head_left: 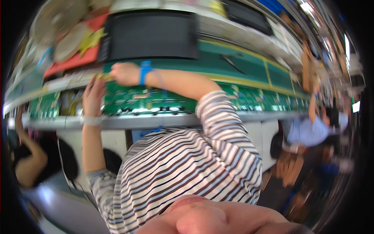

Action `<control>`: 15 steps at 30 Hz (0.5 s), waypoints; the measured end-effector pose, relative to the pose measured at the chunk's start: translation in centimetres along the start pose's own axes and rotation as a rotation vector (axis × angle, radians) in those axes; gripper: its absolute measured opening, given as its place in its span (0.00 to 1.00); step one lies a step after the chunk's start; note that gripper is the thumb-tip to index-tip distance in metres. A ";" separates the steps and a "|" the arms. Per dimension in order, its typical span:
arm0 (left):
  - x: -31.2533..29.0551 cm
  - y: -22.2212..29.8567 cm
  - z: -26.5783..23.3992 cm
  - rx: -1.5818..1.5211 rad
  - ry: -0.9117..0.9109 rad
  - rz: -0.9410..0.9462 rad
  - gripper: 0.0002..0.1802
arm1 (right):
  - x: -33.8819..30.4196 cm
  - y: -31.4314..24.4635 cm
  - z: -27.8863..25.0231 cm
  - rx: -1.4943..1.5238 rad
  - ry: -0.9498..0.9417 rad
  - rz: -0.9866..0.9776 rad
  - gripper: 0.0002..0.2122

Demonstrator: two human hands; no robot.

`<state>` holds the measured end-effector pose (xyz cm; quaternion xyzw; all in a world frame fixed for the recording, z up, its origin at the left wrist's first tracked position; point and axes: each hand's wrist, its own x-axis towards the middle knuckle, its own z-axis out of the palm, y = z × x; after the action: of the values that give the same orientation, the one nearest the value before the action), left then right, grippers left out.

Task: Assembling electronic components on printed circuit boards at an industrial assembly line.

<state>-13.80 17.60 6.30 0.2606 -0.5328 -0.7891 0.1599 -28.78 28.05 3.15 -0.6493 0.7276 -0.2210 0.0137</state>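
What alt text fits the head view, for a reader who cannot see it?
The left hand and right hand are close together at a small, blurred yellow item, beside green circuit boards lining a bench. A blue strap circles the right wrist; a dark rectangular panel lies beyond.

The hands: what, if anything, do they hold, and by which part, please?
A yellow piece shows between left hand and right hand; blur hides whether or where it's held.

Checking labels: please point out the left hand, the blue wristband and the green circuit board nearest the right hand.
Left hand (94,96), head view: below the fingers.
Blue wristband (144,74), head view: strap.
Green circuit board (142,102), head view: its green surface.
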 end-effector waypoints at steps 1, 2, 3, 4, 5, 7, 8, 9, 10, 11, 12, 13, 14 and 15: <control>0.2 -0.3 -0.4 0.002 0.013 0.020 0.26 | 0.2 0.0 0.2 -0.010 -0.016 -0.055 0.06; 1.0 -1.3 -1.3 -0.008 -0.020 0.062 0.26 | -0.1 -0.3 -0.1 0.055 -0.026 -0.013 0.07; 1.2 -1.2 -1.3 -0.054 -0.020 0.046 0.25 | -0.2 -0.7 -0.8 0.047 -0.049 -0.023 0.08; 1.1 -1.2 -2.0 -0.028 -0.097 0.093 0.24 | 0.0 -1.0 -0.2 0.089 -0.008 -0.017 0.09; 1.1 -1.3 -2.5 -0.009 -0.166 0.143 0.23 | 0.5 -1.6 0.0 0.149 0.036 -0.026 0.09; 1.2 -0.8 -0.6 -0.096 -0.130 0.044 0.22 | 0.9 -1.9 0.1 0.336 0.102 0.020 0.11; 1.2 -0.7 -1.0 -0.046 -0.141 0.035 0.21 | 1.5 -2.6 0.9 0.511 0.147 0.043 0.12; 1.3 -0.7 -0.8 -0.031 -0.156 0.037 0.21 | 1.6 -3.0 1.2 0.683 0.203 0.058 0.13; 1.3 -0.7 -0.6 -0.051 -0.183 0.034 0.21 | 1.8 -3.1 1.1 0.681 0.221 0.059 0.13; 1.4 -0.7 -0.5 -0.080 -0.208 0.025 0.21 | 2.0 -3.1 1.3 0.694 0.201 0.109 0.13; 1.5 -0.8 -0.3 -0.093 -0.201 0.018 0.20 | 2.1 -3.0 1.4 0.707 0.179 0.156 0.14; 1.5 -0.7 0.0 -0.090 -0.206 0.015 0.20 | 2.1 -2.9 1.5 0.707 0.184 0.160 0.14; 1.2 -0.6 0.1 -0.077 -0.205 0.028 0.20 | 2.2 -3.0 1.5 0.823 0.139 0.226 0.13; 1.1 -0.6 0.2 -0.065 -0.203 0.041 0.21 | 2.2 -3.1 1.6 0.939 0.091 0.291 0.13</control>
<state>-14.80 17.36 5.56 0.1628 -0.5257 -0.8248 0.1297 -25.77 25.25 3.38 -0.4543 0.6325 -0.5488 0.3039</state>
